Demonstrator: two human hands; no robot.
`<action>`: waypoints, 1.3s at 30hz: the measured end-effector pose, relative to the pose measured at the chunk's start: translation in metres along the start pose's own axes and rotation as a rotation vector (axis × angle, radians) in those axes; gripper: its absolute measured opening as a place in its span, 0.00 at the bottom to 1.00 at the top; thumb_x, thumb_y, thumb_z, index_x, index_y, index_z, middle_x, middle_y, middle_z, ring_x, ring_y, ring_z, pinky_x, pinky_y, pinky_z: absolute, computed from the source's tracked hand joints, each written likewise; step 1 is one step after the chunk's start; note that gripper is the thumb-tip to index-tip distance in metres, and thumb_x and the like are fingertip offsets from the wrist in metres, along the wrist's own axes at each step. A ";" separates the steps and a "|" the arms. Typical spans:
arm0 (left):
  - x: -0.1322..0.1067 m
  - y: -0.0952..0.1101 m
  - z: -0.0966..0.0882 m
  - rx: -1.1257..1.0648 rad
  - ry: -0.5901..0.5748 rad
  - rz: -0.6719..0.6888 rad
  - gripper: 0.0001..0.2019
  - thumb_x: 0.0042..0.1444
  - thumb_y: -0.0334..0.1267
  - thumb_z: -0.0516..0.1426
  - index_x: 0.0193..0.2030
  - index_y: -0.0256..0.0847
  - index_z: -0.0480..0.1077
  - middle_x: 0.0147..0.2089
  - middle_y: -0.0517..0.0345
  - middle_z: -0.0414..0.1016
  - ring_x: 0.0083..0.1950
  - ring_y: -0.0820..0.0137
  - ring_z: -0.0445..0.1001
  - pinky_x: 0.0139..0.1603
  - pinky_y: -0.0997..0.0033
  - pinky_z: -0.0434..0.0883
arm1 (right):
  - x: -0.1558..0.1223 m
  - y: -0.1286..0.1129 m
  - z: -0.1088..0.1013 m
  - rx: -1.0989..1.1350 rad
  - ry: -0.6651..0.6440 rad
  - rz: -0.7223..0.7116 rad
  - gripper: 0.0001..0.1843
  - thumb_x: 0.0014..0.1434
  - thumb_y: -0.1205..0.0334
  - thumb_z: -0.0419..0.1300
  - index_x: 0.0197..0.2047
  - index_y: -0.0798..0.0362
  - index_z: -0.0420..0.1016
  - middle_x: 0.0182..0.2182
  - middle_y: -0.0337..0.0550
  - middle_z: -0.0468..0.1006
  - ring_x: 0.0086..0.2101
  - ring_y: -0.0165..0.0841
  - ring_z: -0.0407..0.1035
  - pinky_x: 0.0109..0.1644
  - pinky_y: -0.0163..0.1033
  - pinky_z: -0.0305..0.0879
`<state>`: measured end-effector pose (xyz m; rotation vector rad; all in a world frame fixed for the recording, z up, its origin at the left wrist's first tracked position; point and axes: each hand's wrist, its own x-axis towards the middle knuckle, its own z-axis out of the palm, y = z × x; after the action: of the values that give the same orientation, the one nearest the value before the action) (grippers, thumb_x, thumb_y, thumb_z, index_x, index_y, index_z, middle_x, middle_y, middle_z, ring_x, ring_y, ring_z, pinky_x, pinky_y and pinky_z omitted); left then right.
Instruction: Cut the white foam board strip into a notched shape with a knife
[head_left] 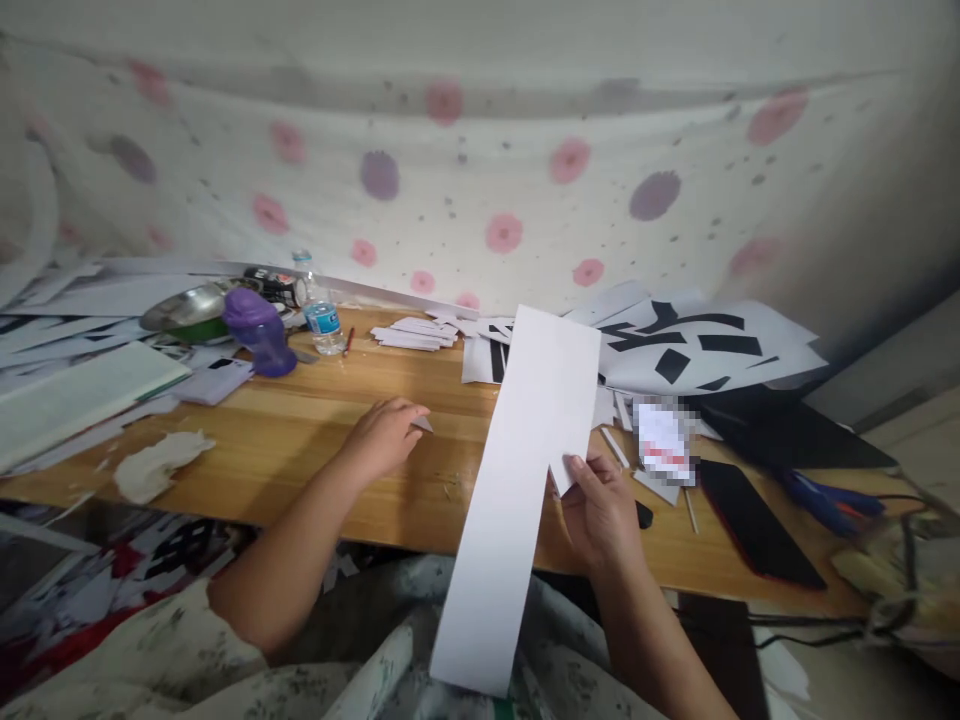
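Note:
A long white strip of stiff paper or board slants up from the lap over the table's front edge. My right hand pinches it at its right side, thumb on top, where a small white flap or piece shows under the thumb. Left of the strip, above the wooden table, my left hand is closed with thumb and fingers together. A small pale pointed piece sticks out from its fingertips; its kind is unclear.
A purple cup, a water bottle and a metal bowl stand at back left. Cut white strips lie behind. On the right are patterned sheets, a black flat case and blue-handled pliers.

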<state>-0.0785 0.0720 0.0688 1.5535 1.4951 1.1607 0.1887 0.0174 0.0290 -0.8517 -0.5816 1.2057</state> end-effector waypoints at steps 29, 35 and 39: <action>0.034 -0.024 0.041 -0.587 -0.097 -0.416 0.26 0.26 0.45 0.74 0.33 0.38 0.74 0.25 0.62 0.77 0.23 0.75 0.71 0.23 0.79 0.68 | -0.019 0.016 -0.001 -0.850 -0.579 -0.026 0.08 0.55 0.62 0.59 0.37 0.54 0.76 0.32 0.44 0.79 0.32 0.33 0.71 0.37 0.36 0.66; 0.026 -0.023 0.036 -0.653 -0.117 -0.449 0.24 0.29 0.47 0.73 0.32 0.40 0.73 0.23 0.64 0.75 0.21 0.75 0.70 0.22 0.78 0.67 | -0.011 0.022 -0.002 -0.938 -0.602 -0.055 0.08 0.55 0.64 0.57 0.34 0.55 0.76 0.30 0.45 0.80 0.31 0.33 0.73 0.36 0.35 0.67; 0.026 -0.017 0.033 -0.668 -0.080 -0.374 0.24 0.30 0.49 0.72 0.33 0.39 0.73 0.23 0.65 0.74 0.20 0.76 0.67 0.22 0.78 0.65 | -0.014 0.026 0.001 -1.098 -0.625 -0.271 0.10 0.58 0.66 0.54 0.34 0.55 0.77 0.29 0.45 0.81 0.30 0.33 0.74 0.35 0.35 0.68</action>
<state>-0.0557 0.1027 0.0447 0.8183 1.1128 1.1880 0.1699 0.0068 0.0089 -1.2232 -1.9064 0.8303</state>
